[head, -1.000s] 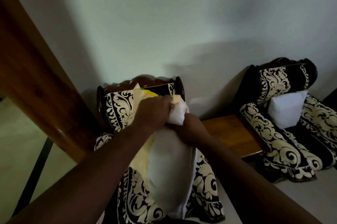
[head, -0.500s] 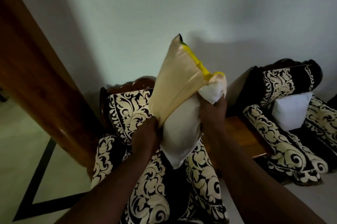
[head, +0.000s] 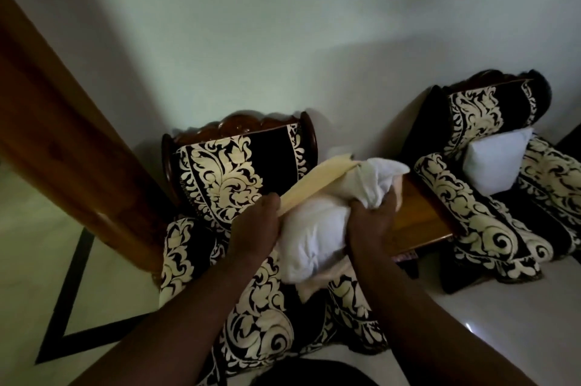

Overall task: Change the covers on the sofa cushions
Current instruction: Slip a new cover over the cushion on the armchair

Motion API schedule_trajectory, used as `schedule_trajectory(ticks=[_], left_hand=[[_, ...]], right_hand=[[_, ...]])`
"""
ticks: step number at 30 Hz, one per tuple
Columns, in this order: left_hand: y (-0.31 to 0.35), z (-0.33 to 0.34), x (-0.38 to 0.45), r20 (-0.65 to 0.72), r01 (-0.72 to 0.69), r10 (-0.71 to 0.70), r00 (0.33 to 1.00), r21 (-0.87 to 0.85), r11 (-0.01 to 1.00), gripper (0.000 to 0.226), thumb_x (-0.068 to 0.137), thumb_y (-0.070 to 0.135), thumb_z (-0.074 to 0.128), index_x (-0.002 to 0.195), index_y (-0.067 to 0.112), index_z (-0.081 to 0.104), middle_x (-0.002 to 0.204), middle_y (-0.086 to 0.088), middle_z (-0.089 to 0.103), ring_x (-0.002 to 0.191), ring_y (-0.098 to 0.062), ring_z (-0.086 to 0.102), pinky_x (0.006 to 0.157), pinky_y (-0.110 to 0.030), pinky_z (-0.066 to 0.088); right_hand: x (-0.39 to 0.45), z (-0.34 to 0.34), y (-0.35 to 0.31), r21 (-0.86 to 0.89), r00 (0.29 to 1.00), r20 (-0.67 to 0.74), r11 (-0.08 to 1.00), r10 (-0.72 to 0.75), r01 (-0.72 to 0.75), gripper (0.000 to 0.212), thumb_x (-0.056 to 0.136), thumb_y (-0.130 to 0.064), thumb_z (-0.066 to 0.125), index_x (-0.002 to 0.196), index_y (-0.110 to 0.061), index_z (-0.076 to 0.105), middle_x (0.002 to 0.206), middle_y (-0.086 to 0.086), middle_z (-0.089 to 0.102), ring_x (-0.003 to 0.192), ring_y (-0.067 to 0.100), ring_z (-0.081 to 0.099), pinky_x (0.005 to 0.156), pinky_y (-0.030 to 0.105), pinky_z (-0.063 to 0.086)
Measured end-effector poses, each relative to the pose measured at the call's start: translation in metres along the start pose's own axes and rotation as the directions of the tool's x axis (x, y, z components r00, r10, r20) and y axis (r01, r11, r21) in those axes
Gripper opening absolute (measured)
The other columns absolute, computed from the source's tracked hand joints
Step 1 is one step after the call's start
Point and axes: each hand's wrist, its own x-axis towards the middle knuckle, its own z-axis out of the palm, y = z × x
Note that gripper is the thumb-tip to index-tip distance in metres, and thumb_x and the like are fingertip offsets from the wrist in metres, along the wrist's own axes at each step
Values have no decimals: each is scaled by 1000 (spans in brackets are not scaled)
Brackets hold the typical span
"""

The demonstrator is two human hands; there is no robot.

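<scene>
Cushion [head: 309,233], white, held over armchair [head: 239,175]; left hand [head: 256,228] pinches cream cover [head: 314,179] edge, right hand [head: 369,222] clenches cushion. Tabletop [head: 418,212] just right; wall [head: 283,40] behind.

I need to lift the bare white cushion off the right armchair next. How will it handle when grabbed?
The bare white cushion probably feels light and soft: it stands propped against the patterned armchair backrest, keeping its plump shape. It likely dents under fingers, as the white cushion insert bunches where the right hand grips.
</scene>
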Motion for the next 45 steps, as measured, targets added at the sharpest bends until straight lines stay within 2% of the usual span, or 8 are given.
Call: schedule_trajectory(ticks=[6, 12, 17, 27, 32, 37, 41, 45], left_hand=[[49, 35, -17, 396, -17, -20, 918, 90, 996, 18, 95, 33, 54, 85, 24, 66, 87, 2, 68, 82, -22, 67, 64, -29, 43], [90, 38, 3, 362, 114, 124, 924, -571, 813, 33, 91, 33, 61, 67, 19, 42, 57, 4, 41, 51, -3, 39, 52, -28, 30], [112, 87, 18, 363, 507, -377, 852, -755, 416, 23, 101, 28, 57, 84, 13, 60, 86, -10, 66, 77, -17, 59, 70, -33, 47], [79, 177, 62, 716, 774, -393, 577, -633, -16, 23, 101, 22, 53, 114, 4, 59, 100, -13, 68, 88, -30, 66, 66, -41, 57], [46, 197, 89, 710, 799, -376, 595, -571, 186, 26, 95, 13, 62, 120, 5, 66, 109, -7, 69, 108, -31, 65, 71, -35, 59], [27, 205, 103, 734, 824, -424, 530, -565, 51, 24, 100, 25, 53, 115, 14, 68, 103, -12, 72, 95, -36, 71, 57, -37, 60], [28, 200, 111, 723, 835, -433, 538, -528, 156, 34, 94, 45, 51, 102, 16, 66, 97, -13, 72, 89, -37, 71, 70, -55, 60], [34, 196, 113, 644, 783, -446, 622, -492, 381, 35, 95, 55, 51, 104, 21, 54, 93, -10, 68, 79, -32, 69, 55, -41, 60]], right_hand=[[38, -24, 6, -58, 984, -148, 994, -101, 93, 69, 87, -7, 64, 149, -24, 40, 134, -9, 49, 120, 1, 46, 98, 6, 31], [94, -84, 24, -81, 954, -298, 997, -30, 6, 68, 82, -25, 61, 142, 1, 46, 136, 23, 56, 128, 36, 51, 105, 27, 31], [91, -78, 47, -137, 968, -98, 960, 232, -244, 90, 91, -49, 67, 159, -32, 10, 163, 9, 24, 147, 34, 27, 119, 50, 25], [99, -72, 121, -605, 812, 543, 770, 212, 203, 114, 76, -55, 81, 160, -32, 7, 169, 3, -10, 155, 29, 0, 115, 46, 25], [97, -62, 138, -678, 879, 477, 646, 23, 351, 88, 74, -46, 87, 142, -25, 37, 158, 0, 22, 136, 24, 38, 86, 39, 56], [99, -51, 147, -470, 489, 857, 142, -164, 871, 56, 82, -52, 74, 127, -22, 59, 126, 3, 59, 113, 30, 58, 90, 48, 45], [105, -27, 144, -427, 430, 902, 59, -38, 902, 66, 84, -53, 68, 141, -24, 54, 133, 1, 59, 121, 27, 51, 94, 49, 43], [114, -7, 135, -390, 391, 920, 49, -10, 919, 45, 80, -48, 69, 120, -29, 66, 117, 3, 62, 111, 32, 55, 88, 45, 41]])
